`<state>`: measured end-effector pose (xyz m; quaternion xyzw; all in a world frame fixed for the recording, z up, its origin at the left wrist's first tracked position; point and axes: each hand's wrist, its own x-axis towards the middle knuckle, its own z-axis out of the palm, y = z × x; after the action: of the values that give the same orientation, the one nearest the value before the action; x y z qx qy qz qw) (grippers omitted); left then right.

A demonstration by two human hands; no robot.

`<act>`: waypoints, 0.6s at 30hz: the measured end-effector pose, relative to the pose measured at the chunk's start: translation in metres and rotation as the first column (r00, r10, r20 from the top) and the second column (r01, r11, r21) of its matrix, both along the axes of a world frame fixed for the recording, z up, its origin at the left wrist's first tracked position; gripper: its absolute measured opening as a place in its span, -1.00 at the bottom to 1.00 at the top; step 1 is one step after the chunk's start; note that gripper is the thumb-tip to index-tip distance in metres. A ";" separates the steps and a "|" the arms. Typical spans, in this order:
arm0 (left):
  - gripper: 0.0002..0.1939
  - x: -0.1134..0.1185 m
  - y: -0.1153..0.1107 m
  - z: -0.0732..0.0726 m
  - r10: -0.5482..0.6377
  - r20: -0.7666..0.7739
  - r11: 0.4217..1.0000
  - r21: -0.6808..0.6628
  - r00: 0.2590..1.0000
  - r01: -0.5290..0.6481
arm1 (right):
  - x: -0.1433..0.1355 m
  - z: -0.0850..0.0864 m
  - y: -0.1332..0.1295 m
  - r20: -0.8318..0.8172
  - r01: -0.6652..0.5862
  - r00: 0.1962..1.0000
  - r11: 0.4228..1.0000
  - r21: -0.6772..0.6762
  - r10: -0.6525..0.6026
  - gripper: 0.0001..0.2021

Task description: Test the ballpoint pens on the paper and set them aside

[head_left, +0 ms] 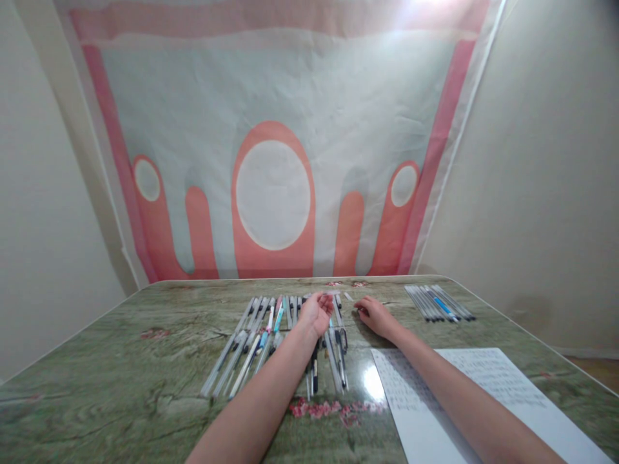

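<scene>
My left hand (316,312) is over the right part of a wide spread of pens (232,361), palm turned up and fingers slightly curled, near a small pinkish translucent item (333,293). Whether it holds anything is too small to tell. My right hand (371,312) rests on the table just right of the pens, its fingers curled together beside a small white piece (348,296); what is between its fingertips, if anything, is hidden. Clear, black, teal and blue pens lie in two rows under and around my left forearm.
A row of grey pens with one blue pen (442,306) lies at the back right of the green wood-patterned table (120,361). White sheets with handwriting (483,380) lie under my right forearm. A pink-and-white cloth (273,77) hangs behind the table.
</scene>
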<state>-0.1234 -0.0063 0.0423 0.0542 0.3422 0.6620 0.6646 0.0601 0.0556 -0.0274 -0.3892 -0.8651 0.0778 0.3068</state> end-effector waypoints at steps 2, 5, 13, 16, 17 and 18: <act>-0.89 0.000 0.001 -0.002 0.006 -0.005 1.000 -0.002 1.000 -0.006 | -0.001 0.005 -0.001 -0.051 -0.033 0.998 0.999 -0.027 0.031 -0.78; -0.89 0.001 0.002 -0.006 0.009 -0.011 1.000 -0.010 1.000 -0.009 | -0.004 0.012 -0.005 -0.131 -0.116 0.986 0.990 -0.077 0.105 -0.78; -0.88 0.003 0.001 -0.007 0.017 -0.033 1.000 -0.001 0.999 -0.017 | -0.018 0.036 -0.020 -0.528 -0.248 0.845 0.939 -0.240 0.088 -0.80; -0.88 0.004 -0.001 -0.005 0.019 -0.040 1.000 0.000 0.999 -0.019 | -0.022 0.047 -0.029 -0.607 -0.266 0.790 0.938 -0.223 0.080 -0.78; -0.87 0.005 -0.001 -0.005 0.018 -0.042 1.000 0.000 0.999 -0.018 | -0.024 0.050 -0.033 -0.625 -0.268 0.777 0.939 -0.218 0.077 -0.77; -0.87 0.006 -0.002 -0.004 0.017 -0.044 1.000 0.000 0.999 -0.017 | -0.026 0.052 -0.035 -0.638 -0.271 0.766 0.939 -0.213 0.076 -0.76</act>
<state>-0.1179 -0.0081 0.0381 0.0657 0.3573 0.6664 0.6511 0.0344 0.0201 0.0249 -0.3001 -0.7269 0.3570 0.5041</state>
